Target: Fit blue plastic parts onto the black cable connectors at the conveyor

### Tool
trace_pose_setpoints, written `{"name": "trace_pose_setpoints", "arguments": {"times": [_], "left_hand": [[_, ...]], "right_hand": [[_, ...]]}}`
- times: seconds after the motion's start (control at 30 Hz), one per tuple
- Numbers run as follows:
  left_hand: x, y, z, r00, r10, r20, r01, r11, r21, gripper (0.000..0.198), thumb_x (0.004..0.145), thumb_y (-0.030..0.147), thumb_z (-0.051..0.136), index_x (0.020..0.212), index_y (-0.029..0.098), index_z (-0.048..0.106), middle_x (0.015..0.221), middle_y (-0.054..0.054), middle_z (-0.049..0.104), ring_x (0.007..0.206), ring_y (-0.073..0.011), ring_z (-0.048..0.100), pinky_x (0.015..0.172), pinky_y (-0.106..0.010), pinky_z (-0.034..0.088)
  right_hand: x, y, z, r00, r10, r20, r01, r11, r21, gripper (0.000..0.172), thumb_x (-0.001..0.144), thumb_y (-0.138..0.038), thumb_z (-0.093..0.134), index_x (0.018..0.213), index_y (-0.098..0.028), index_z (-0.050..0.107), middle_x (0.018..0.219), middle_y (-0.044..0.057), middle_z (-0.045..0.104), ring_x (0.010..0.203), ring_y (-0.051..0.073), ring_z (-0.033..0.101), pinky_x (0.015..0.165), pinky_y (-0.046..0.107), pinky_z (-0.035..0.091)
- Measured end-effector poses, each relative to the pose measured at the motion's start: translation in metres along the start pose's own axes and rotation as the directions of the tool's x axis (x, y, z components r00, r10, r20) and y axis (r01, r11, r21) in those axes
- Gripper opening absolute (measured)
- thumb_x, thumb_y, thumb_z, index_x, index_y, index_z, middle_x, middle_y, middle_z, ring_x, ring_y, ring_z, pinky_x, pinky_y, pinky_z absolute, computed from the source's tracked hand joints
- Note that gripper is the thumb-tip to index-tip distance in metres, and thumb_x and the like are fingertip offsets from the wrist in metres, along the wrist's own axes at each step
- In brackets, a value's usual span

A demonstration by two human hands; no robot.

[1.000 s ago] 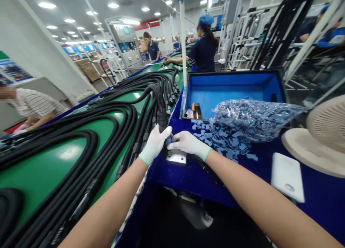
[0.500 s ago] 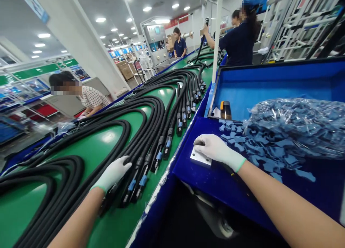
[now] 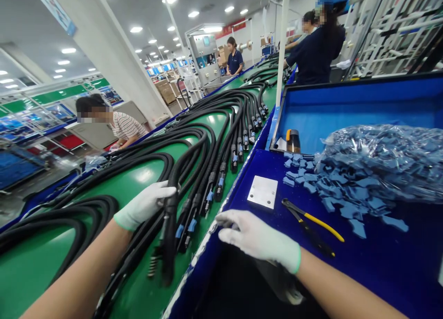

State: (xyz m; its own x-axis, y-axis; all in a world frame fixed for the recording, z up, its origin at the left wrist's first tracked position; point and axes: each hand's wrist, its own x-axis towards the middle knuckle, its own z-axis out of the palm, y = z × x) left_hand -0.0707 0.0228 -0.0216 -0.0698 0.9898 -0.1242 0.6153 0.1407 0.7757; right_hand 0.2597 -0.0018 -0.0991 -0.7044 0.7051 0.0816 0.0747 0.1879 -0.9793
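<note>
Left hand (image 3: 143, 206), gloved, closes tightly around a black ribbed cable (image 3: 169, 245) lying on the green belt (image 3: 145, 176) beside the blue bench (image 3: 380, 268). Right hand (image 3: 258, 233), also gloved, curls at the bench's edge, its grip unclear, near yellow-handled pliers (image 3: 308, 224).

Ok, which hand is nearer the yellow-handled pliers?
Right hand: just left of the pliers. Left hand: much farther left, gripping black corrugated cable above the green conveyor.
</note>
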Motion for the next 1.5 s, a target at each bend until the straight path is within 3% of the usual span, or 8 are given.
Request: {"name": "trace_pose_setpoints", "arguments": {"times": [0.13,0.3,0.5,0.6,0.73,0.9,1.1,1.5], "left_hand": [[-0.024,0.036,0.037,0.989,0.145,0.036,-0.127,0.943,-0.308,0.035,0.089,0.048,0.064,0.098,0.014,0.065,0.078,-0.002,0.057,0.066,-0.0155,0.052,0.062,-0.027,0.046],[-0.042,0.049,0.069,0.934,0.242,-0.264,-0.187,0.958,0.217,0.046,0.089,0.051,0.066,0.117,0.015,0.066,0.109,-0.010,0.069,0.099,-0.0299,0.065,0.090,-0.042,0.054],[-0.059,0.056,0.117,0.428,0.814,0.392,-0.844,0.205,0.496,0.025,0.090,0.016,0.068,0.110,0.030,0.071,0.118,-0.004,0.073,0.117,-0.0277,0.063,0.115,-0.057,0.034],[-0.062,0.052,0.147,0.338,0.841,0.422,-0.930,0.231,0.285,0.020,0.092,0.010,0.063,0.101,0.025,0.072,0.114,-0.006,0.074,0.108,-0.0230,0.067,0.107,-0.047,0.047],[-0.063,0.049,0.177,0.567,0.740,0.362,-0.798,0.603,0.017,0.014,0.096,0.020,0.061,0.101,0.023,0.074,0.099,-0.005,0.075,0.089,-0.0170,0.071,0.080,-0.026,0.059],[-0.060,0.076,0.198,0.944,0.246,0.220,-0.268,0.960,0.076,0.027,0.093,0.037,0.064,0.115,0.026,0.075,0.116,-0.004,0.076,0.108,-0.0242,0.071,0.101,-0.036,0.055],[-0.043,0.106,0.199,0.985,0.066,0.159,-0.036,0.982,-0.186,0.044,0.091,0.043,0.064,0.127,0.019,0.069,0.125,-0.008,0.073,0.112,-0.0265,0.069,0.098,-0.035,0.053],[-0.030,0.127,0.188,0.963,0.106,0.246,-0.073,0.987,-0.142,0.046,0.095,0.042,0.060,0.132,0.018,0.068,0.096,-0.002,0.077,0.086,-0.0198,0.066,0.079,-0.028,0.050]], "right_hand": [[-0.007,0.005,0.026,0.996,0.005,0.094,-0.038,0.938,0.344,0.046,0.099,-0.052,0.055,0.131,-0.019,0.062,0.114,0.009,0.071,0.102,0.024,0.069,0.094,0.038,0.054],[-0.027,0.011,0.011,0.987,0.161,0.017,-0.148,0.855,0.496,0.045,0.097,-0.059,0.054,0.100,-0.016,0.064,0.078,0.002,0.061,0.054,0.012,0.053,0.052,0.024,0.045],[-0.077,-0.011,-0.030,0.964,0.244,0.105,-0.265,0.875,0.405,0.044,0.097,-0.055,0.053,0.078,-0.017,0.060,0.065,0.000,0.058,0.053,0.013,0.051,0.051,0.024,0.039],[-0.101,-0.018,-0.046,0.944,0.323,0.062,-0.328,0.938,0.112,0.045,0.100,-0.054,0.044,0.080,-0.017,0.061,0.072,0.004,0.064,0.059,0.016,0.056,0.058,0.027,0.044],[-0.122,0.007,-0.066,0.792,0.219,-0.569,-0.569,0.603,-0.559,0.024,0.089,-0.039,0.066,0.095,-0.016,0.067,0.100,0.013,0.066,0.097,0.029,0.061,0.087,0.040,0.046],[-0.127,0.046,-0.086,0.754,0.173,-0.633,-0.642,0.397,-0.656,0.005,0.076,-0.016,0.061,0.080,-0.017,0.058,0.088,0.010,0.061,0.080,0.023,0.058,0.068,0.033,0.041],[-0.122,0.033,-0.086,0.741,0.294,-0.604,-0.484,0.857,-0.176,0.006,0.079,-0.014,0.053,0.079,-0.020,0.050,0.068,-0.002,0.058,0.060,0.013,0.052,0.055,0.024,0.035],[-0.098,-0.016,-0.066,0.920,-0.224,-0.322,0.114,0.938,-0.326,0.035,0.078,-0.008,0.063,0.109,-0.023,0.069,0.112,0.007,0.070,0.102,0.025,0.067,0.095,0.037,0.054]]}}
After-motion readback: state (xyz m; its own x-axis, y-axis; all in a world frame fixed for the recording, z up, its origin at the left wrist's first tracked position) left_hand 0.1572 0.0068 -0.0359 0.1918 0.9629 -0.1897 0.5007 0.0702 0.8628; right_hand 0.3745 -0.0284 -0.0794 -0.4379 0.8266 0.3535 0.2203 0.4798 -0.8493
